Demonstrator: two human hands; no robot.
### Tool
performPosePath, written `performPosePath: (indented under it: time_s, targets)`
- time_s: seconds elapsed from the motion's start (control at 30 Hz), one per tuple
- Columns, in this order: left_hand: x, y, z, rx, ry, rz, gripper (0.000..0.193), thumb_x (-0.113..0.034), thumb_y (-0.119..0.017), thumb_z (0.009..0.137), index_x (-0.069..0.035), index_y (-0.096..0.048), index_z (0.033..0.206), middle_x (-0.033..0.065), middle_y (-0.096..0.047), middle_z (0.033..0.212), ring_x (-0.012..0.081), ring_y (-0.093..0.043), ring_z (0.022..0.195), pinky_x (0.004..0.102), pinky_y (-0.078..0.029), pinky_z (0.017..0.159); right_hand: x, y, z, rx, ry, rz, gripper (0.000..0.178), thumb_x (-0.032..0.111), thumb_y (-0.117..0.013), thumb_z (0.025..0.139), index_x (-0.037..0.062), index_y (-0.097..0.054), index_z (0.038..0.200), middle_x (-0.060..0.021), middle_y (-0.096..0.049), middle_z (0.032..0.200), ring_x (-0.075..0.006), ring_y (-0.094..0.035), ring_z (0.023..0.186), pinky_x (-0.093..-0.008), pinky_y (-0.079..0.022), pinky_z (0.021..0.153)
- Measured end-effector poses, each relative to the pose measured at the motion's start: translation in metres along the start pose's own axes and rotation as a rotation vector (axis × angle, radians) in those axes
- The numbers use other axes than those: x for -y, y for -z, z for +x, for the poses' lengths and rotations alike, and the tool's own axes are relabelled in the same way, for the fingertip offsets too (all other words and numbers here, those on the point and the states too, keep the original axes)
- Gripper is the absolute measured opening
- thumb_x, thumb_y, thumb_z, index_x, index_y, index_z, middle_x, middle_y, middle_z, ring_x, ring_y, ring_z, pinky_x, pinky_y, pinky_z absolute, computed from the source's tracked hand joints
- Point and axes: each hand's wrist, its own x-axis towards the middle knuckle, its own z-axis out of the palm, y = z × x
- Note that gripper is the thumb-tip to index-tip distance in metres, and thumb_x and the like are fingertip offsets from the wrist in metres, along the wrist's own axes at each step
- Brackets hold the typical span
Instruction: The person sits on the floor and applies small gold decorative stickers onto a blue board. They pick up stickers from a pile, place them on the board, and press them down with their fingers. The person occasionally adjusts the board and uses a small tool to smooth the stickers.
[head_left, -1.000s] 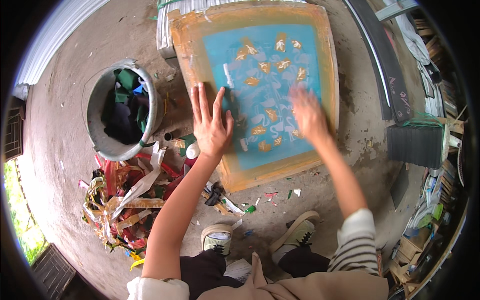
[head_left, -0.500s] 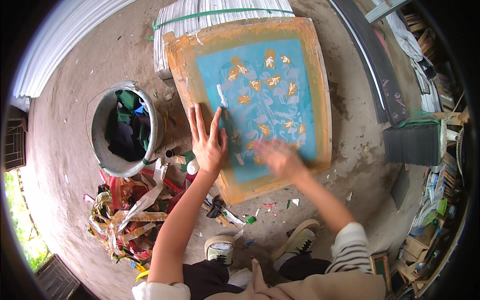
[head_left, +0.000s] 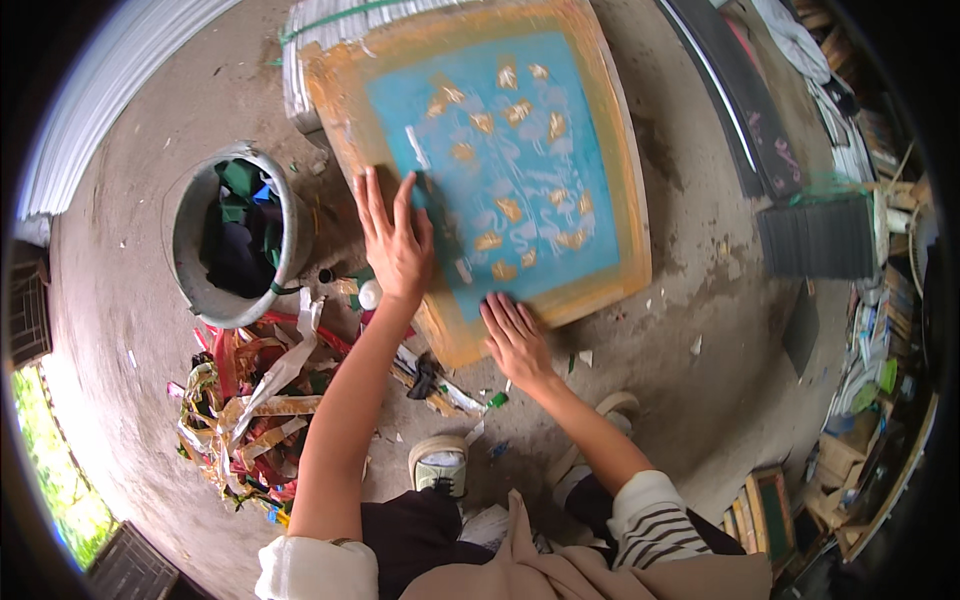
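A large screen-printing frame [head_left: 632,235] with a tan, stained border lies tilted in front of me. Its turquoise mesh [head_left: 395,95] carries pale bird figures and several brown tape pieces [head_left: 517,112] with leaf shapes in them. A short white strip [head_left: 416,147] is at the mesh's left side. My left hand [head_left: 402,255] rests on the left border, fingers stretched and thumb apart, holding nothing. At the near edge, my right hand [head_left: 518,345] lies flat with its fingertips on the border and mesh edge, fingers extended and nothing held.
Left of the frame stands a grey bucket [head_left: 300,235] with dark and green scraps inside. A tangled heap of used tape [head_left: 265,400] lies nearer me. Bundled white sheets [head_left: 298,95] sit beneath the frame's far end. A stack of dark sheets [head_left: 815,240] is at the right.
My right hand, blurred over the mesh's lower part before, has moved left and nearer to the frame's near edge. My left hand stays on the left border. The whole view has shifted slightly.
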Motion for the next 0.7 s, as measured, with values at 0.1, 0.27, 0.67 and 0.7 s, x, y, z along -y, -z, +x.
performPosePath:
  time_s: [0.1,0.27,0.67,0.7]
  targets:
    - [-0.001,-0.002,-0.001,-0.009,-0.008,-0.006,0.048,-0.008,-0.057,0.086,-0.017,-0.049,0.133,0.0176,-0.027,0.149,0.0381,-0.021,0.14,0.0471,-0.028,0.111,-0.065,0.01,-0.021,-0.055,0.061,-0.199,0.046,0.02,-0.048,0.094,0.0095,-0.045,0.139,-0.0059,-0.038,0.148,-0.0225,-0.031,0.139,-0.0411,-0.021,0.115]
    - [-0.012,-0.011,-0.002,-0.012,-0.016,0.018,0.045,-0.01,-0.057,0.086,-0.016,-0.051,0.13,0.0186,-0.027,0.149,0.04,-0.023,0.139,0.0467,-0.033,0.109,-0.147,0.063,0.044,-0.572,-0.625,-0.256,0.054,0.023,-0.034,0.1,0.0043,-0.017,0.148,-0.0135,-0.018,0.155,-0.0277,-0.017,0.143,-0.0393,-0.013,0.118]
    - [-0.001,-0.008,-0.005,-0.043,-0.038,0.062,0.045,-0.012,-0.058,0.086,-0.018,-0.051,0.131,0.0173,-0.031,0.147,0.0386,-0.024,0.138,0.0468,-0.033,0.109,-0.056,0.002,-0.052,-0.181,-0.284,-0.172,0.059,0.021,-0.049,0.094,0.013,-0.026,0.148,-0.004,-0.02,0.155,-0.0188,-0.016,0.144,-0.0447,-0.014,0.117]
    - [0.0,-0.008,-0.006,-0.038,-0.039,0.071,0.045,-0.012,-0.058,0.086,-0.018,-0.051,0.13,0.0172,-0.031,0.147,0.0386,-0.024,0.138,0.0467,-0.033,0.109,-0.081,0.015,-0.043,-0.206,-0.492,-0.202,0.053,0.023,-0.041,0.098,0.0102,-0.026,0.147,-0.0077,-0.021,0.155,-0.0239,-0.018,0.144,-0.0461,-0.014,0.117]
